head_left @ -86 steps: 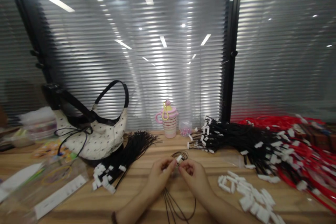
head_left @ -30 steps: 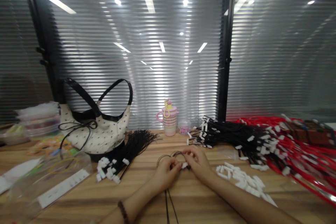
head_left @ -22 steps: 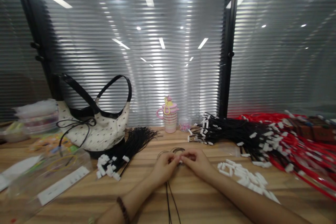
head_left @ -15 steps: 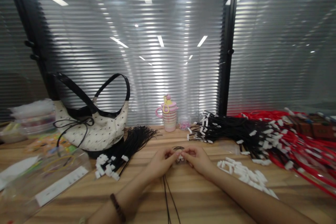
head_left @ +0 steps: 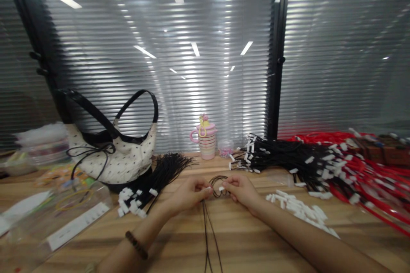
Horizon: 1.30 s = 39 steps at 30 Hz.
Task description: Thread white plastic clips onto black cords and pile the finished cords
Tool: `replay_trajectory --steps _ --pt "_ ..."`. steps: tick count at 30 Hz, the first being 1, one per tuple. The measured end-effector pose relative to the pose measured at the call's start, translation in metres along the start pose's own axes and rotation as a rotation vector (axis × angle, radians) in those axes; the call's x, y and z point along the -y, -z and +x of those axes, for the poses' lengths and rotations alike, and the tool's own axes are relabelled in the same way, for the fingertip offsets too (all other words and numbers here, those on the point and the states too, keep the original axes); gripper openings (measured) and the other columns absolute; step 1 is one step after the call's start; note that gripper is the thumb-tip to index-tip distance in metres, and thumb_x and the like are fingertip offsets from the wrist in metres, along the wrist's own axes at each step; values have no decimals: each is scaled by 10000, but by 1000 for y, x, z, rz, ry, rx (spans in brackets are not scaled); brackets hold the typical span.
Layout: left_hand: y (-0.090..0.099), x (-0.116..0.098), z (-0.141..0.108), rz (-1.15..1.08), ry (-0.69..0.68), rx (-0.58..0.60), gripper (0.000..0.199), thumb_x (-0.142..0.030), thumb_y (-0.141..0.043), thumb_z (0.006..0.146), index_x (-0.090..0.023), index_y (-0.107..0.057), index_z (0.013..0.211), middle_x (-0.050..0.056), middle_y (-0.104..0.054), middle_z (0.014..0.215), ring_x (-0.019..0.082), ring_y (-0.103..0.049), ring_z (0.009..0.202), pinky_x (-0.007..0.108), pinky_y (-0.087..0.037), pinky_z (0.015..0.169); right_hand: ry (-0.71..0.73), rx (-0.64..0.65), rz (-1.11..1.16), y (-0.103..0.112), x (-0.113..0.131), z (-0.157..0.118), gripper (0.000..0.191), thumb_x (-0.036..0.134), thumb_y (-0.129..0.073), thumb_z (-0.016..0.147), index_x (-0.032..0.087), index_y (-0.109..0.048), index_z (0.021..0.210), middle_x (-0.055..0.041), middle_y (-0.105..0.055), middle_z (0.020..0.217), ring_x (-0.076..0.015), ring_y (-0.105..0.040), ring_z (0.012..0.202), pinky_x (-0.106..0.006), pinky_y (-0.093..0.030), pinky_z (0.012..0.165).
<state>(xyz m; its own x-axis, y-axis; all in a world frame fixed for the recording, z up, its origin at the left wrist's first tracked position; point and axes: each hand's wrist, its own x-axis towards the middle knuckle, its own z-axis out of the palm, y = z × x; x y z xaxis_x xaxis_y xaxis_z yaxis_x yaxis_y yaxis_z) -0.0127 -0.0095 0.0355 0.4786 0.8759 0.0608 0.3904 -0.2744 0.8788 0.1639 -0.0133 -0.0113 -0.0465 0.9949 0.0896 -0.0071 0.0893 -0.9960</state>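
My left hand (head_left: 194, 196) is closed, thumb and fingertips pinching a thin black cord (head_left: 205, 226) whose strands trail down over the table toward me. Between my two hands the same dark cord curves in a loose loop (head_left: 216, 179). My right hand (head_left: 241, 193) is closed too, its fingertips pinching a small white plastic piece (head_left: 221, 189) at the right side of the loop. Exactly how the cord meets the white piece is too small to tell. Just right of my right forearm lies a heap of white plastic pieces (head_left: 299, 209).
A bundle of black cords with white ends (head_left: 173, 168) lies at left before a dotted handbag (head_left: 112, 162). Black cords (head_left: 288, 158) and red cords (head_left: 374, 183) pile at right. A pink striped cup (head_left: 207, 143) and small clear tub (head_left: 226, 148) stand behind. Plastic bags (head_left: 80, 217) lie left.
My hands have moved apart, the left one going leftward. The cord loop between them has opened wider, and a white piece now shows at my right fingertips.
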Motion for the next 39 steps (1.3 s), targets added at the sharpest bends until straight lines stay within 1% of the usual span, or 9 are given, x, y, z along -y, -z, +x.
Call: replay_trajectory --steps 2,6,10,13,15,20,28,32,39 --pt "-14 2 2 -2 45 44 371 -508 -584 638 -141 -616 677 -23 -520 547 50 -372 455 169 -237 429 -12 1 10 0 3 -1 305 406 -626 601 124 -516 643 51 -467 456 -27 -319 327 -160 -178 330" --pt "-29 11 6 -239 192 49 451 -580 -563 622 -137 -563 706 -39 -492 556 23 -298 402 169 -165 385 -29 14 27 1 8 -2 288 386 -627 605 118 -527 639 42 -495 478 -24 -320 330 -163 -178 334" --pt "-25 14 6 -416 242 58 422 -503 -664 566 -104 -605 692 -27 -490 560 12 -307 421 171 -137 403 -41 15 39 0 9 -4 260 356 -625 616 111 -544 648 30 -518 494 -21 -308 330 -165 -167 335" --pt "-18 12 6 -539 303 85 367 -410 -719 538 -99 -639 714 -1 -539 618 7 -336 440 165 -162 422 -42 16 62 -4 10 -7 245 342 -621 627 106 -562 659 27 -518 494 -19 -306 340 -164 -164 341" --pt "-15 11 6 -575 339 109 318 -376 -727 539 -105 -640 681 -10 -532 586 8 -334 433 164 -173 423 -47 4 84 -8 10 -10 238 336 -625 627 106 -567 647 25 -515 489 -17 -303 342 -165 -157 341" --pt "-14 16 10 -556 357 105 282 -337 -735 540 -105 -638 665 -13 -523 563 2 -305 418 164 -135 408 -52 -52 115 -14 9 -12 218 317 -627 626 112 -556 655 24 -527 496 -22 -315 339 -166 -167 336" --pt "-15 19 8 -511 290 128 318 -384 -706 556 -96 -596 633 -17 -516 569 6 -304 405 184 -94 397 -90 -40 72 -13 10 -13 224 318 -631 622 111 -554 654 46 -484 457 -19 -302 331 -162 -165 336" --pt "-17 18 6 -450 265 149 280 -371 -661 600 -109 -565 599 -32 -490 534 7 -277 373 203 -79 390 -110 -45 41 -13 12 -15 218 308 -627 632 103 -561 665 46 -480 456 -18 -296 325 -163 -157 330" --pt "-18 15 6 -371 269 90 304 -405 -640 616 -113 -557 604 -31 -473 520 13 -261 355 216 -79 384 -66 -49 54 -13 8 -14 259 334 -639 627 96 -562 695 25 -523 496 -19 -303 337 -160 -178 331"
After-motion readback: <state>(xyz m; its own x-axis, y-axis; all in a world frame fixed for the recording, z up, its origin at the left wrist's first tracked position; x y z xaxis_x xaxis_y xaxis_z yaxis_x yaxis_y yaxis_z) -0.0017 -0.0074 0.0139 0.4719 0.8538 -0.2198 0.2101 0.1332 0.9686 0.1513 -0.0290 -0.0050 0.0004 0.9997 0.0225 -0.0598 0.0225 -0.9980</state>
